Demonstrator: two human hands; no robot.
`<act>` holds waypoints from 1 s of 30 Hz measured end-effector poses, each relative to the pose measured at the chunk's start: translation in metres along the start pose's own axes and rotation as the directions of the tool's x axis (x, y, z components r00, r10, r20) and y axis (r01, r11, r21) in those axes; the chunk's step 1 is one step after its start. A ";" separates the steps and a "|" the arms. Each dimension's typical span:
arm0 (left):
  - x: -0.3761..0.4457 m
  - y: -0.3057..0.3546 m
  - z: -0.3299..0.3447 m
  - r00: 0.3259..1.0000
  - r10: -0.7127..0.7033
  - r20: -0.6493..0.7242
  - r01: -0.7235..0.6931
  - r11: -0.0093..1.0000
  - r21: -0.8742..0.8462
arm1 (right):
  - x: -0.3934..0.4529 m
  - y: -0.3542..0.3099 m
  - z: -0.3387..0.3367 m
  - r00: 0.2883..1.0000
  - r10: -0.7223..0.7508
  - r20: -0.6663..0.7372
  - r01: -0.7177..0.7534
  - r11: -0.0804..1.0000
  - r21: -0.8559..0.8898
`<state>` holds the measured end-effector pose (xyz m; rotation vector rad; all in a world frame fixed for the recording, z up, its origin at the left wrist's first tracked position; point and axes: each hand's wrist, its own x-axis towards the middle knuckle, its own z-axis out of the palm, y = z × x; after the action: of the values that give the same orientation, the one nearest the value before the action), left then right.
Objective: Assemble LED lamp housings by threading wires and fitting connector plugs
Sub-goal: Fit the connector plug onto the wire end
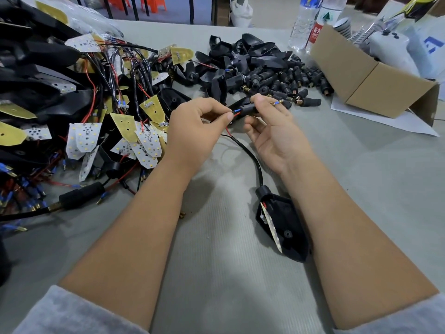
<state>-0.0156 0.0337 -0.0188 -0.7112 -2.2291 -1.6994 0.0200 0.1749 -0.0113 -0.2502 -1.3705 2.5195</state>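
Wires pinched in left hand, connector plug gripped by right hand — keep both terminals aligned, feed straight, mid-bench — no bending.

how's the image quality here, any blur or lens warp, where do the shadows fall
Head view: strong wide-angle warp, the forearms flare out and the cardboard box leans at the edge; focus is fair at the centre, where the black plug reads clearly; the water bottles look soft; light is even, with soft shadows on the table under the arms.
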 end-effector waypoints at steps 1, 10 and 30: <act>0.000 0.000 0.001 1.000 0.004 0.006 -0.004 1.000 0.003 | 0.000 0.000 0.000 1.000 -0.004 0.000 0.004 1.000 -0.005; 0.001 0.000 0.004 0.985 -0.171 0.015 0.171 0.967 -0.190 | 0.001 0.002 0.001 0.999 -0.024 0.047 0.024 1.000 0.006; -0.001 0.001 0.002 0.981 -0.174 0.086 0.188 0.961 -0.201 | 0.000 0.002 -0.002 0.991 -0.037 0.129 0.046 0.997 -0.067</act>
<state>-0.0145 0.0359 -0.0194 -0.6339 -2.2432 -2.0500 0.0201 0.1749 -0.0143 -0.0734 -1.4969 2.4948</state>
